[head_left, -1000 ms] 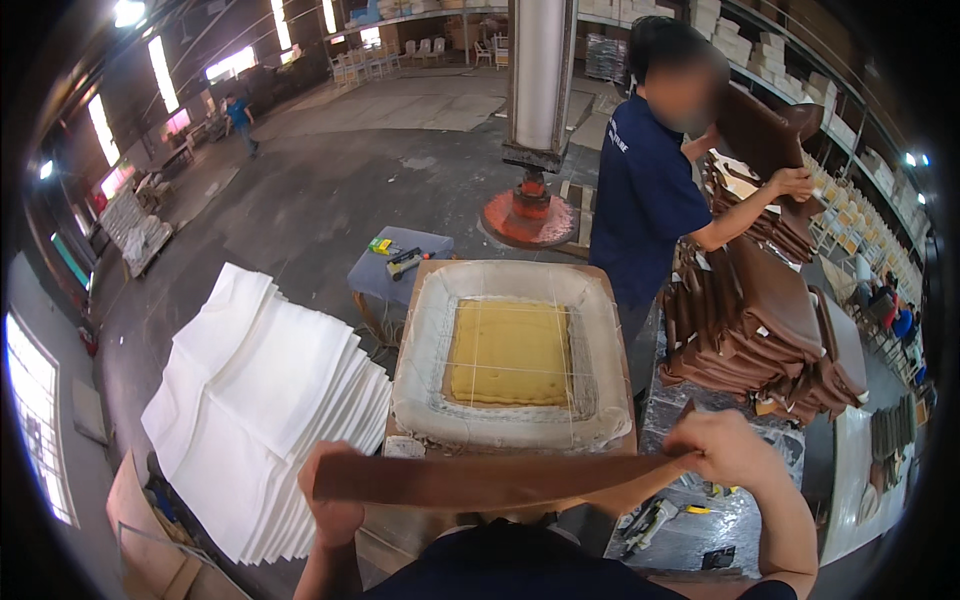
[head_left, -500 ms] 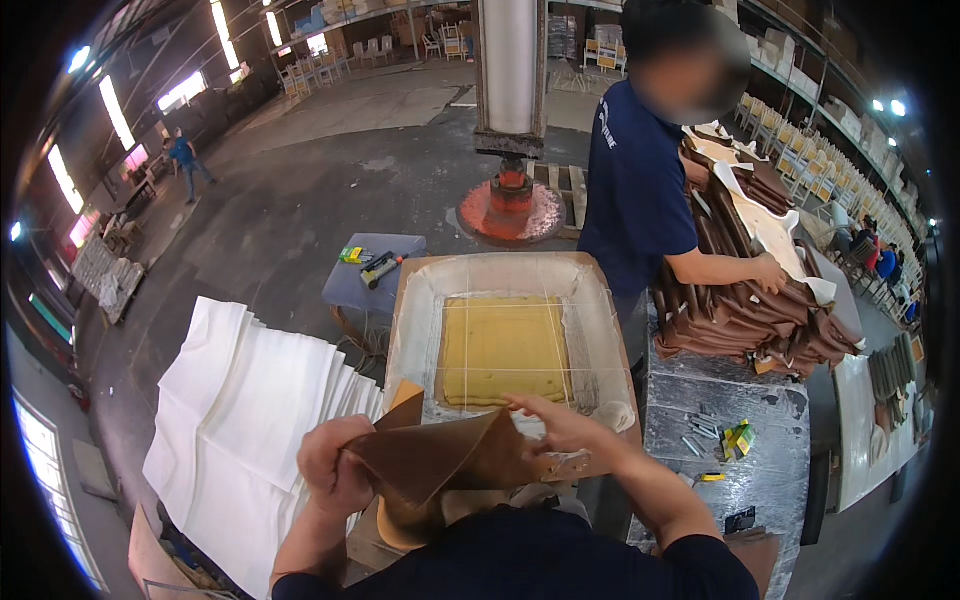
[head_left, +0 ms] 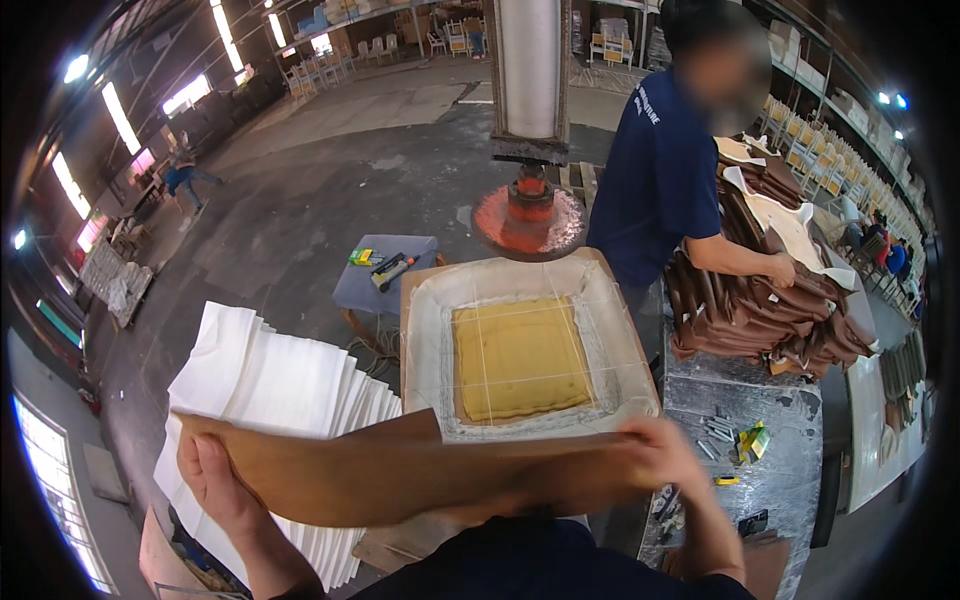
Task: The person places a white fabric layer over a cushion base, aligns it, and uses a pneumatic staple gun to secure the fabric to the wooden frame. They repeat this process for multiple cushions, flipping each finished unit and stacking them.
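Observation:
A brown upholstery sheet (head_left: 400,470) hangs stretched out between my two hands, close to my body. My left hand (head_left: 222,490) grips its left end, thumb over the near face. At the other end my right hand (head_left: 660,458), smeared by motion, is closed on the sheet's edge. Beyond the sheet lies a shallow frame (head_left: 630,365) lined with whitish cloth and crossed by thin strings. A yellow foam pad (head_left: 520,355) rests in its middle. The sheet overlaps the near edge of the frame from my viewpoint; whether they touch I cannot tell.
White sheets (head_left: 265,385) are stacked at the left. A blue-grey stool (head_left: 385,290) holds small tools. A round press head (head_left: 528,225) hangs past the frame. At the right, a co-worker (head_left: 650,180) handles piled brown covers (head_left: 745,310) on a metal table (head_left: 690,390).
My hands have moved apart, left hand leftward and right hand rightward. The brown sheet, folded between them before, is now spread wide. The co-worker still handles the pile.

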Action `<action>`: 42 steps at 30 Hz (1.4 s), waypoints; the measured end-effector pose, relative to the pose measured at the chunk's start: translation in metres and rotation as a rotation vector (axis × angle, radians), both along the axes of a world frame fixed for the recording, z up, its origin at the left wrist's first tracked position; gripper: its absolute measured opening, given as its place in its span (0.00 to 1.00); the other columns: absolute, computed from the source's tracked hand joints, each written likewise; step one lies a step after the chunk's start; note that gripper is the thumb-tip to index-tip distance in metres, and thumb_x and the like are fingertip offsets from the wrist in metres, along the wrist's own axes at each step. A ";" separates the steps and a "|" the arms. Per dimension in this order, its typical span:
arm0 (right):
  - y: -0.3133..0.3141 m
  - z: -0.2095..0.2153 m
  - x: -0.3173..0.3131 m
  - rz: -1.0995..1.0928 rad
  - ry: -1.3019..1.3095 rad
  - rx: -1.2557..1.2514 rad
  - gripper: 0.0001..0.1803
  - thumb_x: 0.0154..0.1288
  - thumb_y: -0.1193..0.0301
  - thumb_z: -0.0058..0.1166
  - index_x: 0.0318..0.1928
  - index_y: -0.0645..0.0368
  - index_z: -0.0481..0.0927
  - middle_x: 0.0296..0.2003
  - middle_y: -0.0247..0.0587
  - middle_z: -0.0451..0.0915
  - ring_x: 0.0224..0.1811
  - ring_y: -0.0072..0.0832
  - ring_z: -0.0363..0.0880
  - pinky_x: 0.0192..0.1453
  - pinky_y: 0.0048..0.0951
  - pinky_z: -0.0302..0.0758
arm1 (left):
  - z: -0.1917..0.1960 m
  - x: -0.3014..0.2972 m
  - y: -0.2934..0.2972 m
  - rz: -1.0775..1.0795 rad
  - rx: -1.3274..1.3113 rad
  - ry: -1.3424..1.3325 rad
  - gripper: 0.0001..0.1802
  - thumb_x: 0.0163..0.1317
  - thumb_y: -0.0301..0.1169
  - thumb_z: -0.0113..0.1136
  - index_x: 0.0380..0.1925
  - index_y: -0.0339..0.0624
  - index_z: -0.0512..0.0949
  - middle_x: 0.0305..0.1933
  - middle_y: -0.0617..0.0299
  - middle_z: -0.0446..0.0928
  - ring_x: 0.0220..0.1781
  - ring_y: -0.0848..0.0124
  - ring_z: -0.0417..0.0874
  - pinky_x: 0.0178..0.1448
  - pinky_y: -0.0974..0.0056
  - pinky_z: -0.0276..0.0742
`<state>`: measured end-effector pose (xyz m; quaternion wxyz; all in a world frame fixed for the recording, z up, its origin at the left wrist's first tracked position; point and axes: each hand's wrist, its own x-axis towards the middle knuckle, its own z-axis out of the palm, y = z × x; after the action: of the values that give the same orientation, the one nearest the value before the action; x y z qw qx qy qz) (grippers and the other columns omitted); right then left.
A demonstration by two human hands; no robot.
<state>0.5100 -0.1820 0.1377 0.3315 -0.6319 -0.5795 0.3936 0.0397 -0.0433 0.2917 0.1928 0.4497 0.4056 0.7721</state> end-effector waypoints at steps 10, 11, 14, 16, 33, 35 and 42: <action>0.093 0.165 0.088 0.052 -1.023 0.258 0.09 0.72 0.65 0.66 0.38 0.57 0.84 0.30 0.52 0.86 0.39 0.59 0.88 0.44 0.58 0.80 | -0.098 0.036 0.100 -0.597 -0.538 0.196 0.18 0.89 0.39 0.55 0.46 0.35 0.84 0.42 0.71 0.82 0.44 0.79 0.77 0.51 0.66 0.76; 0.122 0.149 0.097 0.080 -1.089 0.243 0.08 0.71 0.66 0.66 0.39 0.56 0.85 0.30 0.52 0.86 0.39 0.58 0.88 0.45 0.59 0.81 | -0.122 0.046 0.112 -0.638 -0.593 0.094 0.17 0.89 0.38 0.55 0.46 0.35 0.85 0.43 0.70 0.84 0.45 0.79 0.79 0.53 0.66 0.78; 0.205 0.094 0.126 0.087 -1.158 0.183 0.06 0.69 0.67 0.65 0.42 0.54 0.86 0.33 0.50 0.89 0.44 0.56 0.90 0.50 0.56 0.85 | -0.186 0.065 0.144 -0.543 -0.548 0.448 0.18 0.89 0.37 0.55 0.40 0.36 0.81 0.36 0.66 0.80 0.41 0.77 0.75 0.48 0.63 0.75; 0.242 0.062 0.131 0.034 -1.168 0.224 0.06 0.68 0.68 0.64 0.43 0.54 0.87 0.35 0.52 0.90 0.46 0.57 0.91 0.52 0.57 0.85 | -0.207 0.081 0.155 -0.484 -0.542 0.426 0.18 0.89 0.37 0.55 0.38 0.36 0.79 0.34 0.66 0.78 0.39 0.77 0.73 0.46 0.62 0.74; 0.192 0.019 0.098 0.006 -0.391 0.399 0.09 0.71 0.82 0.60 0.50 0.63 0.86 0.41 0.54 0.88 0.46 0.52 0.90 0.51 0.42 0.84 | -0.120 0.058 0.065 -0.411 -0.498 0.200 0.15 0.86 0.32 0.53 0.53 0.31 0.84 0.45 0.61 0.87 0.49 0.72 0.85 0.57 0.61 0.81; 0.167 0.039 0.101 -0.076 -0.370 0.401 0.09 0.72 0.84 0.58 0.48 0.65 0.86 0.40 0.51 0.88 0.43 0.44 0.90 0.49 0.38 0.83 | -0.100 0.062 0.057 -0.481 -0.519 -0.113 0.13 0.85 0.31 0.53 0.51 0.33 0.83 0.46 0.62 0.87 0.49 0.73 0.86 0.56 0.62 0.82; 0.206 0.085 0.146 0.030 -0.645 0.386 0.07 0.70 0.80 0.60 0.45 0.58 0.86 0.38 0.54 0.89 0.45 0.57 0.90 0.48 0.47 0.84 | -0.161 0.070 0.140 -0.628 -0.698 -0.009 0.11 0.85 0.32 0.56 0.48 0.37 0.84 0.44 0.66 0.85 0.44 0.78 0.84 0.49 0.68 0.81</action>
<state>0.6557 0.0236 0.2228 0.2392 -0.6406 -0.7270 0.0627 0.1099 0.0968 0.1311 0.5587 0.4555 0.4844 0.4958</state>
